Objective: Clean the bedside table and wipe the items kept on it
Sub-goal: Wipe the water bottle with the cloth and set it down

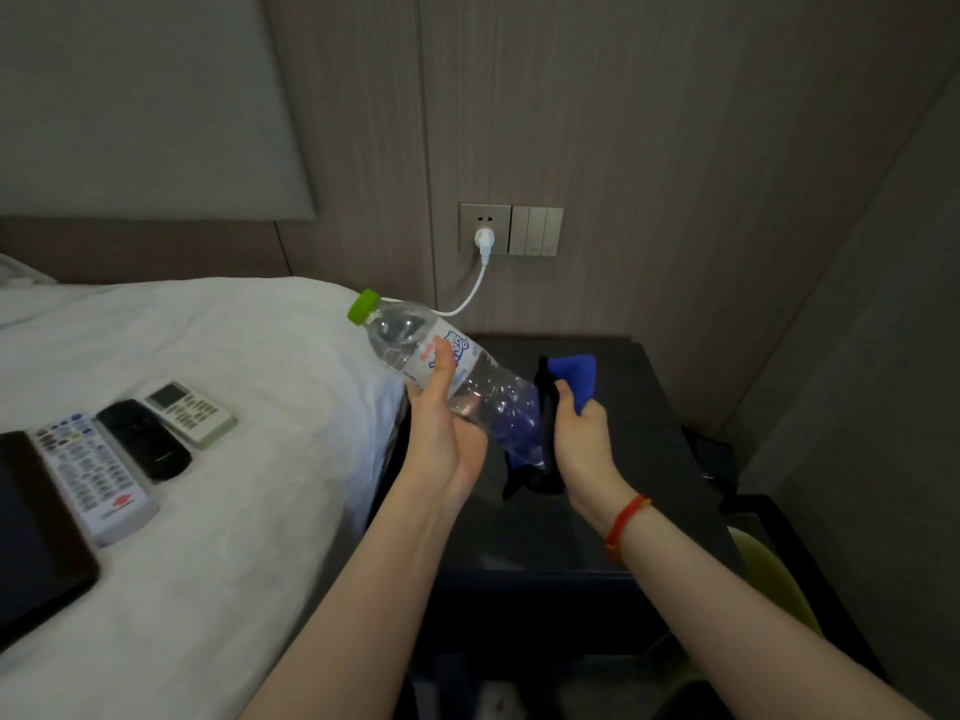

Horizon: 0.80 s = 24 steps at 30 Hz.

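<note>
Dim hotel bedroom, seen from beside the bed: dark bedside table (pixel 649 407) against the wood-panelled wall, white bed (pixel 208 356) along its left edge.

Nearest, on the bed close to its near left corner: a dark tablet (pixel 36 537), then three remotes side by side, a grey one (pixel 93 475), a black one (pixel 143 439) and a white one (pixel 189 414). Judged to be items taken off the table.

Middle, held in the air above the table's left edge: a clear plastic bottle (pixel 415 345) with a green cap (pixel 363 306), tilted so the cap points up and toward the bed. Left hand (pixel 441 423) grasps the bottle at the label, thumb laid along it. Right hand (pixel 576 433) is clenched round a blue cloth (pixel 576 376) with a dark band, wrapped about the bottle's base.

Farthest: wall socket (pixel 485 228) with a white plug and cable, switches (pixel 536 230) beside it.

Step in hand, as judged: wiping the bottle. To do it well, keep the left grip firm but light, since thin plastic dents; draw the cloth from base toward cap while turning the bottle, so the whole wall is covered; then shift the left hand to wipe the label area it hides. Check the cap is tight before tilting further.
</note>
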{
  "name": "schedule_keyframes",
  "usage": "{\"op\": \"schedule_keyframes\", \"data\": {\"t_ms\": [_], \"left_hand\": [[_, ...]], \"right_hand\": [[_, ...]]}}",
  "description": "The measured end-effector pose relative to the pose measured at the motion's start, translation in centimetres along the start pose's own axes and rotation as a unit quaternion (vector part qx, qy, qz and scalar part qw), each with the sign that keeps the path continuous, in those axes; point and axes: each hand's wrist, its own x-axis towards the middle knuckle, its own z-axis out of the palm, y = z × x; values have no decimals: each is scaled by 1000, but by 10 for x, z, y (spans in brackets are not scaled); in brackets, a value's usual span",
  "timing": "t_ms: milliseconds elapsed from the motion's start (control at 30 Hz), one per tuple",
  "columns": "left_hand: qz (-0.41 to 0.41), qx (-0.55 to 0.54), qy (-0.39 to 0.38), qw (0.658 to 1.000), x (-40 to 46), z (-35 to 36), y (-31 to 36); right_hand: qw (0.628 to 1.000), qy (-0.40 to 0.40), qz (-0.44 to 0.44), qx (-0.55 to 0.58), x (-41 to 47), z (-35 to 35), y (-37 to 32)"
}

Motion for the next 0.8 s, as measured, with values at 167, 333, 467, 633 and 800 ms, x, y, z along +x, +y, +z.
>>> {"op": "schedule_keyframes", "data": {"t_ms": [167, 333, 467, 633, 800], "left_hand": [[-57, 2, 17, 998, 8, -11, 0], [-63, 38, -3, 997, 13, -10, -1], [-69, 64, 0, 996, 26, 4, -2], [-64, 91, -23, 994, 55, 29, -7], [-6, 181, -72, 981, 90, 47, -32]], "right_hand": [[886, -107, -329, -308, -11, -12, 2], [854, -251, -293, -350, 7, -23, -1], [880, -244, -259, -316, 24, -22, 6], [964, -132, -180, -143, 50, -11, 7], [983, -7, 119, 140, 106, -9, -11]]}}
